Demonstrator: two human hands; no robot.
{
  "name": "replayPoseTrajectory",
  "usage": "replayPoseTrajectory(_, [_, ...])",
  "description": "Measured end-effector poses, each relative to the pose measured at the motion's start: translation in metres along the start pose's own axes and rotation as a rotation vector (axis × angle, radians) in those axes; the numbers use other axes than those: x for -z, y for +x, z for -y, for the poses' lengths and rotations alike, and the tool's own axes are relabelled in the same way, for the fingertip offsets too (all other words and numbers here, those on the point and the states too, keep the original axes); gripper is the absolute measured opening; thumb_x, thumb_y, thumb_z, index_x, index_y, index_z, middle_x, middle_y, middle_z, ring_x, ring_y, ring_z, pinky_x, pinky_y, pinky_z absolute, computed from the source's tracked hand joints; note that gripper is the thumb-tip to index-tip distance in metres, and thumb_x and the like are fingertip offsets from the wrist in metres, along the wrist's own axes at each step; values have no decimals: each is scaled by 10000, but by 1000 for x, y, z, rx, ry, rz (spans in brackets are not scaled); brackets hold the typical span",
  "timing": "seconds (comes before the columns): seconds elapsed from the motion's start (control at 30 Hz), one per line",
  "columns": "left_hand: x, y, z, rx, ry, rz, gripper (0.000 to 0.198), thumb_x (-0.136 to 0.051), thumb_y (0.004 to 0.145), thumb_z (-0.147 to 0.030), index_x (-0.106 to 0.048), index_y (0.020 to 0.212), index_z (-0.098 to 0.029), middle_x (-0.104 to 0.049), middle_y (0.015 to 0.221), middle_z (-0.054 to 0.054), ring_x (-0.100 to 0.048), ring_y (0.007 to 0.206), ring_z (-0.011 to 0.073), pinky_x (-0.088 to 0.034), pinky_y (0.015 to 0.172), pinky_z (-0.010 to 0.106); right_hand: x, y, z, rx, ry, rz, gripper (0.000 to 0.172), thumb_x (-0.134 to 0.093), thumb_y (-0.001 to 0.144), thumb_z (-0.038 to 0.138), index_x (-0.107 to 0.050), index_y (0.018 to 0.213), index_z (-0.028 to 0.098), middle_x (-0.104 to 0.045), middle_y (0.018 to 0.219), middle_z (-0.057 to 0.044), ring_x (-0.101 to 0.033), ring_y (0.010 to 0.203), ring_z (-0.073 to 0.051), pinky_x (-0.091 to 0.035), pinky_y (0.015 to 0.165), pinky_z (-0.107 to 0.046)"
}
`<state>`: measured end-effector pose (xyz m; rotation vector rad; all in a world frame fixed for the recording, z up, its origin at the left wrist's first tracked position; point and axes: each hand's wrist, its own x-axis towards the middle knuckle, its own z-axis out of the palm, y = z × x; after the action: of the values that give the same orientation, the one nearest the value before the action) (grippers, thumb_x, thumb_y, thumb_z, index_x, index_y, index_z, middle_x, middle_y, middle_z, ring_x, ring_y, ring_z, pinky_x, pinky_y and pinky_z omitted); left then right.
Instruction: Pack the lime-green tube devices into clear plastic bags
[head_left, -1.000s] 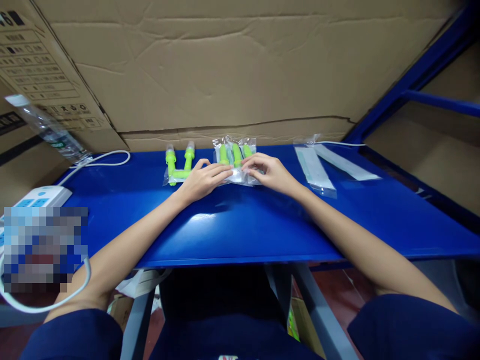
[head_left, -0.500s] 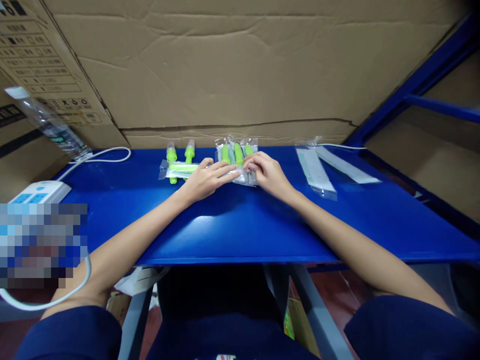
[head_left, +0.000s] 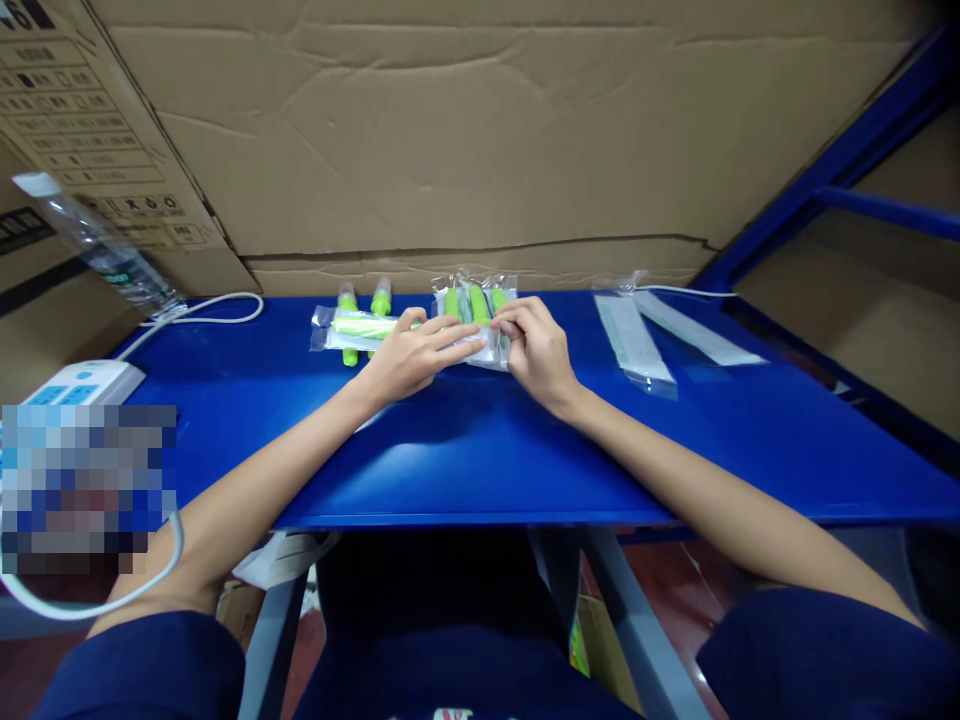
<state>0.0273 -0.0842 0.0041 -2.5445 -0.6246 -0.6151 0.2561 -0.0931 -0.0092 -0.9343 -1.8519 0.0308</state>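
Note:
A clear plastic bag (head_left: 324, 328) with a long bright green piece inside lies crosswise on the blue table. My left hand (head_left: 420, 350) rests over its right part, fingers stretched out, and hides much of it. At the bag's right end, my right hand (head_left: 536, 345) is closed in a pinch on the plastic, with the exact grip partly hidden by the fingers. Just behind the hands lie several bagged green pieces (head_left: 478, 303) with rounded tops. Two loose green pieces with clear caps, one on the left (head_left: 347, 300) and one on the right (head_left: 381, 298), extend behind the bag.
Two flat clear packets, a nearer one (head_left: 634, 340) and a farther one (head_left: 697, 330), lie at right on the blue table (head_left: 465, 470). A plastic bottle (head_left: 105, 250), a white power strip (head_left: 86, 385) and a cable stand at left. A cardboard wall (head_left: 480, 150) closes the back.
The bag with the green piece has shifted slightly left and its left end has risen a little. My right hand has turned slightly, still pinching; my left hand stays nearly in place.

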Motion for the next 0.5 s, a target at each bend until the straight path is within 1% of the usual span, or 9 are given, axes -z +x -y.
replayPoseTrajectory(0.1, [5, 0, -2, -12, 3, 6, 522, -439, 967, -33, -603, 1383, -301, -653, 1421, 39, -618, 1290, 229, -395, 1028, 437, -2, 0, 4, 23, 10, 10, 290, -388, 1044, 355, -628, 915, 257, -638, 996, -115, -627, 1021, -271, -531, 960, -484])
replayPoseTrajectory(0.2, [7, -1, -4, -33, 27, 17, 522, -429, 969, -27, -605, 1380, -296, -675, 1392, 36, -618, 1294, 218, -386, 1042, 425, -3, -1, 3, 24, 40, 43, 256, -416, 1039, 385, -633, 1079, 257, -630, 1046, -113, -650, 973, -256, -559, 928, -463])
replayPoseTrajectory(0.27, [5, -1, -4, -48, 42, 12, 519, -428, 970, -27, -603, 1380, -292, -682, 1381, 35, -620, 1291, 214, -379, 1046, 421, -4, -2, 0, -1, 95, 59, 277, -460, 1028, 414, -577, 1227, 261, -625, 1095, -102, -669, 889, -224, -581, 882, -434])
replayPoseTrajectory(0.33, [3, -3, -3, -64, 56, -9, 510, -423, 975, -28, -603, 1376, -285, -680, 1384, 33, -626, 1282, 210, -378, 1037, 411, -5, -3, -3, -59, 158, 56, 343, -523, 1002, 457, -511, 1286, 265, -625, 1122, -91, -678, 836, -200, -593, 839, -403])
replayPoseTrajectory(0.4, [1, -3, -2, -78, 66, -40, 518, -406, 979, -22, -591, 1388, -278, -674, 1392, 30, -630, 1277, 203, -379, 1022, 395, -6, -4, -4, -126, 202, 34, 358, -581, 968, 496, -502, 1225, 259, -641, 1108, -83, -685, 837, -195, -594, 811, -374])
replayPoseTrajectory(0.5, [0, -3, -4, -75, 64, -83, 572, -369, 984, -10, -514, 1468, -278, -681, 1384, 30, -627, 1280, 183, -378, 1006, 371, -6, -3, -1, -152, 209, -2, 265, -621, 942, 478, -543, 1039, 244, -672, 1002, -68, -676, 831, -194, -580, 787, -355])
